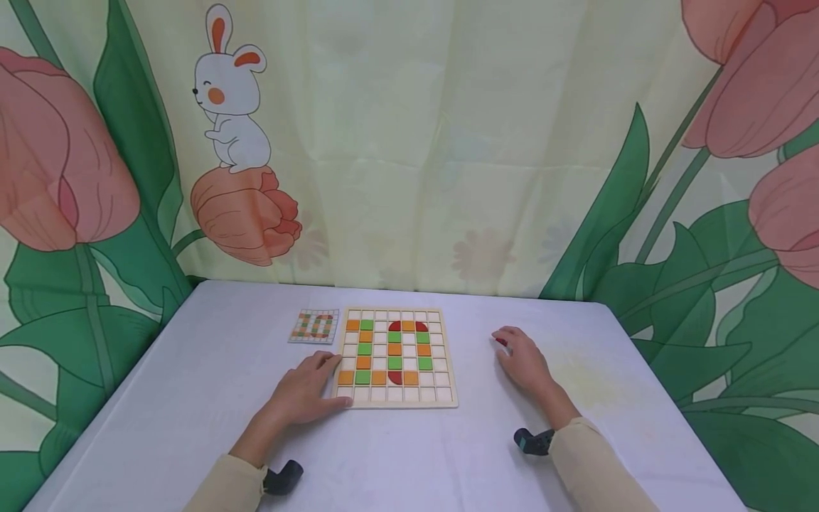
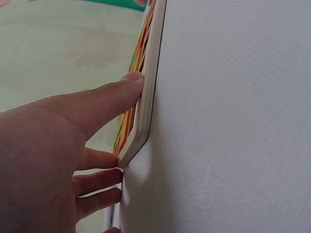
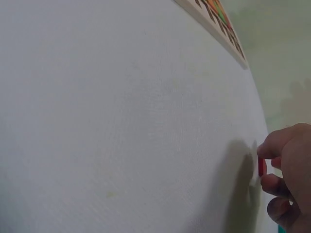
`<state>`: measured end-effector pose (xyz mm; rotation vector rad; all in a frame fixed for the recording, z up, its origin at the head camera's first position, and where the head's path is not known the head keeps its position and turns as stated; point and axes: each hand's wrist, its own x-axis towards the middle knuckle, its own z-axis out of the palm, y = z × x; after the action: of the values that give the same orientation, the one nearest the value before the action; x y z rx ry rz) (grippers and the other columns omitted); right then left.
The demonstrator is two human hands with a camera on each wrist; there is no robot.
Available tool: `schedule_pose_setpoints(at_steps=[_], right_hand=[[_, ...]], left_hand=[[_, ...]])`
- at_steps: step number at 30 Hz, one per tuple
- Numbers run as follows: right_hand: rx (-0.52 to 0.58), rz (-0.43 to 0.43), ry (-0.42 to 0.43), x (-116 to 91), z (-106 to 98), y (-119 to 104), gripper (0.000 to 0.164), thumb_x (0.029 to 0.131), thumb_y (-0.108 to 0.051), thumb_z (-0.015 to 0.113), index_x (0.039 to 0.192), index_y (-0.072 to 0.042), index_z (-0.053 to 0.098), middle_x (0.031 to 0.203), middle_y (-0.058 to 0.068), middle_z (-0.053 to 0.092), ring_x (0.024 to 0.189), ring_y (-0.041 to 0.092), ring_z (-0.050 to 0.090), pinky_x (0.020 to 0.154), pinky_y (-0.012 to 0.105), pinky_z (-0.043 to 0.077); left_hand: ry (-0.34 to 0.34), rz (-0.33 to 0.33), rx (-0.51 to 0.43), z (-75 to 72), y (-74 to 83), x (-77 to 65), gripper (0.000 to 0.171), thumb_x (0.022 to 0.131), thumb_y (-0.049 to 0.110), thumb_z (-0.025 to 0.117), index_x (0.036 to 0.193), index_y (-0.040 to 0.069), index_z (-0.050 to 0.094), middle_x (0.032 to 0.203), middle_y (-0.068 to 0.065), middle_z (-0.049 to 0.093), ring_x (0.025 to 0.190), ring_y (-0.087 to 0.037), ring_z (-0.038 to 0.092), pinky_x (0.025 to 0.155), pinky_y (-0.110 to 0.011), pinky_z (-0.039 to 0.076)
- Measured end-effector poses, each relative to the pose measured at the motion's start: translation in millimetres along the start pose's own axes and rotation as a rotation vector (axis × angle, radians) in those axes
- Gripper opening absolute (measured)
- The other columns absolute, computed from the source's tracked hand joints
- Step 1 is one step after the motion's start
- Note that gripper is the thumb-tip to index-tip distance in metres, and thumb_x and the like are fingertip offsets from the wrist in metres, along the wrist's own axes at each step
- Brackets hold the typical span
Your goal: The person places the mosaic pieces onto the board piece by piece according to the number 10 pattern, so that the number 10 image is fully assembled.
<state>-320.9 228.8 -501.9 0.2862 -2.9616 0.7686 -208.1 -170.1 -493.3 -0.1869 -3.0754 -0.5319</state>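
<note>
A pale wooden grid board point(image 1: 397, 396) lies flat on the table, with orange and green square tiles and 3 rounded red tiles point(image 1: 394, 377) in its cells. My left hand point(image 1: 301, 395) is at the board's near left corner. Its thumb lies on the near edge and the other fingers extend along the left side, as the left wrist view also shows. To the right of the board, my right hand point(image 1: 526, 364) pinches a small red tile point(image 3: 262, 167) between thumb and fingers, just over the tablecloth. Most of that tile is hidden by the fingers.
A small printed pattern card point(image 1: 313, 327) lies left of the board, showing a similar coloured grid. White cloth point(image 1: 409, 462) covers the table. Behind its far edge hangs a curtain point(image 1: 409, 142) printed with tulips and a rabbit.
</note>
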Motion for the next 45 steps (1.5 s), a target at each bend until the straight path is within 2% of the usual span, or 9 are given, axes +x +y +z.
schedule_pose_setpoints(at_steps=[7, 14, 23, 29, 34, 38, 45], right_hand=[[-0.042, 0.019, -0.028, 6.7, -0.3, 6.4, 0.041, 0.093, -0.004, 0.056, 0.134, -0.004, 0.056, 0.143, 0.02, 0.047, 0.135, 0.041, 0.042, 0.108, 0.056, 0.036], [-0.07, 0.005, -0.008, 9.5, -0.5, 9.1, 0.037, 0.092, -0.001, 0.059, 0.128, -0.006, 0.062, 0.137, 0.019, 0.054, 0.129, 0.04, 0.048, 0.104, 0.055, 0.042], [-0.065, 0.022, 0.008, 6.9, -2.2, 5.6, 0.031, 0.089, -0.009, 0.067, 0.12, -0.008, 0.068, 0.116, 0.016, 0.061, 0.11, 0.034, 0.058, 0.095, 0.051, 0.049], [-0.065, 0.018, 0.016, 1.6, -0.5, 0.9, 0.034, 0.086, -0.02, 0.073, 0.117, -0.005, 0.068, 0.103, 0.012, 0.065, 0.098, 0.027, 0.06, 0.089, 0.046, 0.052], [-0.016, 0.044, 0.002, -2.5, 1.8, -8.0, 0.038, 0.085, -0.023, 0.074, 0.118, -0.004, 0.068, 0.103, 0.011, 0.066, 0.1, 0.027, 0.06, 0.089, 0.044, 0.053], [-0.005, 0.041, -0.018, -4.6, 4.7, -15.7, 0.034, 0.084, -0.02, 0.075, 0.114, -0.005, 0.069, 0.104, 0.011, 0.066, 0.102, 0.027, 0.06, 0.089, 0.044, 0.054], [-0.004, -0.023, -0.021, -6.2, 9.5, -25.6, 0.028, 0.082, -0.021, 0.078, 0.107, -0.01, 0.073, 0.101, 0.006, 0.065, 0.098, 0.023, 0.059, 0.089, 0.042, 0.053]], left_hand=[[0.009, 0.0, 0.005, 0.0, 0.8, -0.5, 0.086, 0.074, 0.055, 0.076, 0.143, 0.013, 0.047, 0.14, -0.007, 0.049, 0.127, -0.026, 0.047, 0.095, -0.051, 0.044], [0.002, -0.001, 0.001, -1.2, 1.1, -0.9, 0.085, 0.074, 0.055, 0.076, 0.143, 0.013, 0.047, 0.14, -0.008, 0.049, 0.128, -0.027, 0.047, 0.096, -0.052, 0.044], [0.001, 0.001, 0.012, -1.3, 1.0, -0.9, 0.086, 0.075, 0.056, 0.075, 0.143, 0.013, 0.047, 0.141, -0.008, 0.049, 0.128, -0.027, 0.046, 0.096, -0.051, 0.044], [0.0, -0.003, 0.006, -2.3, 1.9, -1.4, 0.085, 0.075, 0.054, 0.076, 0.143, 0.013, 0.047, 0.141, -0.009, 0.048, 0.129, -0.028, 0.046, 0.097, -0.052, 0.043], [0.006, -0.003, 0.006, -3.1, 2.3, -2.3, 0.085, 0.075, 0.053, 0.076, 0.143, 0.012, 0.047, 0.141, -0.01, 0.049, 0.128, -0.028, 0.046, 0.097, -0.052, 0.043], [0.007, -0.003, 0.005, -3.4, 2.2, -3.2, 0.084, 0.075, 0.052, 0.077, 0.143, 0.011, 0.047, 0.141, -0.01, 0.049, 0.128, -0.028, 0.046, 0.098, -0.053, 0.043], [0.007, -0.001, 0.006, -2.8, 2.7, -3.0, 0.085, 0.075, 0.052, 0.077, 0.143, 0.012, 0.047, 0.141, -0.01, 0.048, 0.128, -0.028, 0.046, 0.098, -0.052, 0.043]])
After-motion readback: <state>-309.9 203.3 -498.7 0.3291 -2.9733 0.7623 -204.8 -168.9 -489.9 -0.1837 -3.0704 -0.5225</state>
